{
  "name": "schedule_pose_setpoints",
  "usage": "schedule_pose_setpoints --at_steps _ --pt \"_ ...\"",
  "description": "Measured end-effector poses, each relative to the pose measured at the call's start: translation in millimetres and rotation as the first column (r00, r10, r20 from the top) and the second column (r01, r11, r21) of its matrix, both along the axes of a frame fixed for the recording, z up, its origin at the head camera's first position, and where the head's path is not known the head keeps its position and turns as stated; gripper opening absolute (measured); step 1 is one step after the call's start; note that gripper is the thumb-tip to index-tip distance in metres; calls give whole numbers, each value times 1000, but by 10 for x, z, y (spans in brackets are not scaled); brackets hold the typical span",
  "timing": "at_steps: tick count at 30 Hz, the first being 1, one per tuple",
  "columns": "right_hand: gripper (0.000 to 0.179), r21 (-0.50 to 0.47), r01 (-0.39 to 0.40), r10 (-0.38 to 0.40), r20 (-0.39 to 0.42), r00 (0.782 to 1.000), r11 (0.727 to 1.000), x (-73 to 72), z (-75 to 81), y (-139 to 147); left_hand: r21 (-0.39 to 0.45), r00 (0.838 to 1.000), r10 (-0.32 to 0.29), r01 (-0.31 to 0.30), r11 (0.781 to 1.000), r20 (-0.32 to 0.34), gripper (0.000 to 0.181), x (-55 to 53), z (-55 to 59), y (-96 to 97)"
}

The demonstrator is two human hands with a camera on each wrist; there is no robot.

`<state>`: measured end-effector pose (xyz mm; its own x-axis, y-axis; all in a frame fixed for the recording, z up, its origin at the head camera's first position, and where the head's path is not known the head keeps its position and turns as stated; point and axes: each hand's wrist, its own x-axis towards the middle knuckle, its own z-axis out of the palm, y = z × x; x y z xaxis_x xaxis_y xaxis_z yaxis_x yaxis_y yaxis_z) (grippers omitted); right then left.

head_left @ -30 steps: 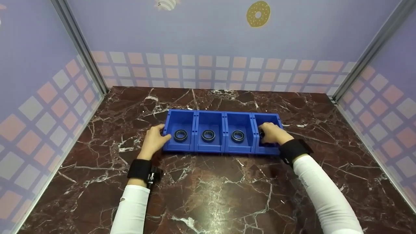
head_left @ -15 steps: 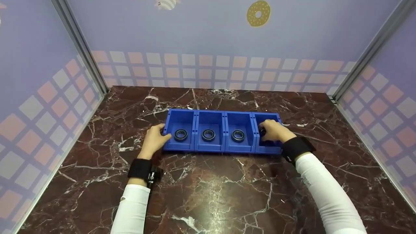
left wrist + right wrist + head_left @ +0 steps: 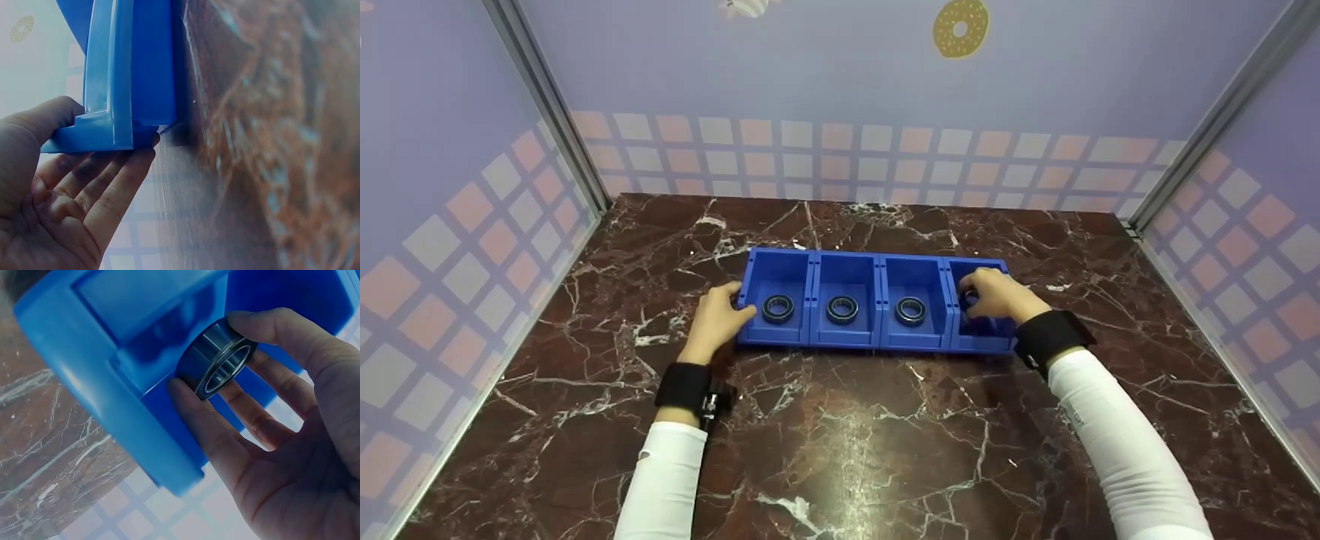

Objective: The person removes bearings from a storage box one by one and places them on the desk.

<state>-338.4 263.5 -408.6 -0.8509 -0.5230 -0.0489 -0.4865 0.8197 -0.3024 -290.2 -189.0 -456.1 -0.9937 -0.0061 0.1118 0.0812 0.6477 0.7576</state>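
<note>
Back wall: pale purple (image 3: 840,67), pink and white squares low down, gold donut print (image 3: 946,37) at 1 o'clock.
Worktop: dark red-brown marble (image 3: 922,450), white veins, glare at 6 o'clock.
Blue bin row: four joined bins (image 3: 844,337), near centre of head view, running 9 to 3 o'clock.
Resting bearings: first bearing (image 3: 778,320), second bearing (image 3: 842,320), third bearing (image 3: 910,320), flat, one per bin counting from 9 o'clock, each toward its bin's 6 o'clock side.
Left grip: at row's 9 o'clock end (image 3: 717,321), clamped on the end bin; left wrist view shows thumb over the edge, fingers against the outside.
Right grip: reaching into the 3 o'clock bin (image 3: 981,343), hand (image 3: 996,295) clamped on a bearing between thumb and finger.
Held bearing: tilted, dark outer ring, shiny inner ring (image 3: 205,351), at the 3 o'clock bin; can't tell if it touches the bin floor.
Wrists: black bands (image 3: 682,385), white sleeves (image 3: 660,480) below.
</note>
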Motion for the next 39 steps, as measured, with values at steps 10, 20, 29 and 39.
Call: schedule_pose_setpoints --at_steps 10,20,29,39 --pt "35 31 30 -29 -3 1000 999 3 80 0 -1 1000 -2 2 1000 1 55 -18 -13 -7" --pt "39 54 43 -43 6 999 998 26 125 9 1 1000 9 -9 1000 7 56 -12 -18 -7" --pt "41 52 67 -66 -17 998 996 53 178 21 -7 1000 12 -12 1000 18 56 -1 -13 -6" --pt "41 51 86 -86 -7 996 995 99 258 -7 -11 1000 13 -13 1000 6 55 -20 -26 -4"
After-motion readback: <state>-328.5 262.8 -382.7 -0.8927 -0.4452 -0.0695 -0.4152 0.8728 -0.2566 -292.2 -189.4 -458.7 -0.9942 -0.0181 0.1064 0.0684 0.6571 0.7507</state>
